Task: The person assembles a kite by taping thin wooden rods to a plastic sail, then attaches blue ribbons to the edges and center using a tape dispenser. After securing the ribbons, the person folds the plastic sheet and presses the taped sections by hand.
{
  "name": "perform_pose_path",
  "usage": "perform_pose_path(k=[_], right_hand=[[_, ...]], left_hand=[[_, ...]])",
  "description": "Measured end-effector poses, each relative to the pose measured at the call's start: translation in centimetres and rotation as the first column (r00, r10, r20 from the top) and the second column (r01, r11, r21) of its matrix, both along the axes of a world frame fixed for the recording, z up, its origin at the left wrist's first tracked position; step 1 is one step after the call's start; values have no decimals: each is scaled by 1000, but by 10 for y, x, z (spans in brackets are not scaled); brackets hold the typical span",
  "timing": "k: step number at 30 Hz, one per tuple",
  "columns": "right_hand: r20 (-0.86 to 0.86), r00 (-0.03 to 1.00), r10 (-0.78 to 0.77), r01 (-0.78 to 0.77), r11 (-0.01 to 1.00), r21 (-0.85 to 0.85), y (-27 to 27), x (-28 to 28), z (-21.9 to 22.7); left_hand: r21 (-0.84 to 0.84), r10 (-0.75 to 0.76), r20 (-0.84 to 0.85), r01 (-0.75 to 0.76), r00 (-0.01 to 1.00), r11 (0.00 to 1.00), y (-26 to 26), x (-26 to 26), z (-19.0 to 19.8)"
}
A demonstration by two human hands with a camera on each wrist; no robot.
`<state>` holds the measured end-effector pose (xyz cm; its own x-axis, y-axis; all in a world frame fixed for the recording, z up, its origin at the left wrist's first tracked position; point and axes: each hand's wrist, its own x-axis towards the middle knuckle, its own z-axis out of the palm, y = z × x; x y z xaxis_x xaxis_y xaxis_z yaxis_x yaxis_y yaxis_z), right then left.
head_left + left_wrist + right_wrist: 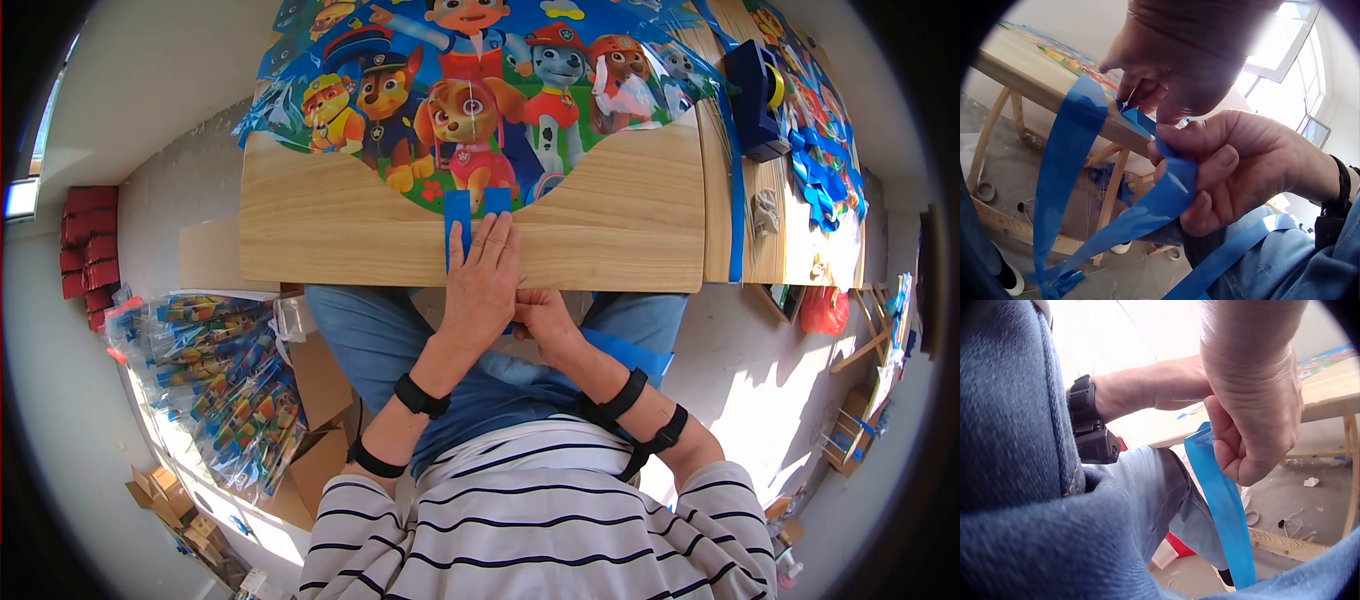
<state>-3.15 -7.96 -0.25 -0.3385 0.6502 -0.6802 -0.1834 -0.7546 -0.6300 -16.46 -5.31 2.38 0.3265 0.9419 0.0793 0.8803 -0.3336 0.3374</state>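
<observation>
A cartoon-printed sheet (470,125) lies on the wooden table (610,235), two blue strips at its lower edge. The left strip (457,215) runs to the table's front edge; the left hand (480,290) rests over the right strip (497,199) with its fingers extended. Just below the edge, the right hand (548,322) pinches blue ribbon between thumb and fingers. In the left wrist view the ribbon (1147,209) hangs in a loop from the right hand (1241,159), close under the left hand (1179,62). The right wrist view shows the right hand (1254,419) curled at the ribbon (1222,494).
A dark blue tape dispenser (757,100) stands at the right, near bundled blue ribbon (820,185) and a crumpled grey piece (765,212). Wrapped printed items (220,380) lie low at the left beside cardboard (325,375). A red bag (824,310) is at the right.
</observation>
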Motion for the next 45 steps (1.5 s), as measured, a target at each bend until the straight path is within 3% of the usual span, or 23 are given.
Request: perform_pose_path(k=[8,11,12,14,17,22,25,28,37,43,45], right_hand=[[-7,1000,-9,8,1000,-4,-1,1,-3],[134,984,117,-124,991,47,-1,5,0],[387,901,196,-307,919,248,-2,9,6],[814,570,111,-707,571,417,-3,19,26],[822,556,-124,-632,579,515,19,28,55],[757,602,-256,-572,523,632,102,20,40],[841,486,-237,-665,524,532,134,-3,41],[878,440,-188,-703,536,467,147,-11,23],[876,436,-209,-674,569,471,150,-9,18],[837,492,-240,-655,531,538,149,-6,17],[733,622,-277,-541,524,657,154,2,10]], left_hand=[[0,1,-8,-1,1000,1000,0,0,-1],[6,0,-3,0,1000,1000,0,0,0],[9,0,2,0,1000,1000,0,0,0],[9,5,19,-5,1000,1000,0,0,0],[15,18,48,-19,999,1000,-1,0,0],[41,17,-22,-16,1000,999,-1,1,-8],[47,28,-40,-26,999,999,-1,2,-8],[34,37,7,-38,999,999,0,3,-4],[62,107,72,-111,992,992,4,5,3],[53,109,-14,-108,994,993,6,7,4],[32,98,-41,-96,994,995,8,7,6]])
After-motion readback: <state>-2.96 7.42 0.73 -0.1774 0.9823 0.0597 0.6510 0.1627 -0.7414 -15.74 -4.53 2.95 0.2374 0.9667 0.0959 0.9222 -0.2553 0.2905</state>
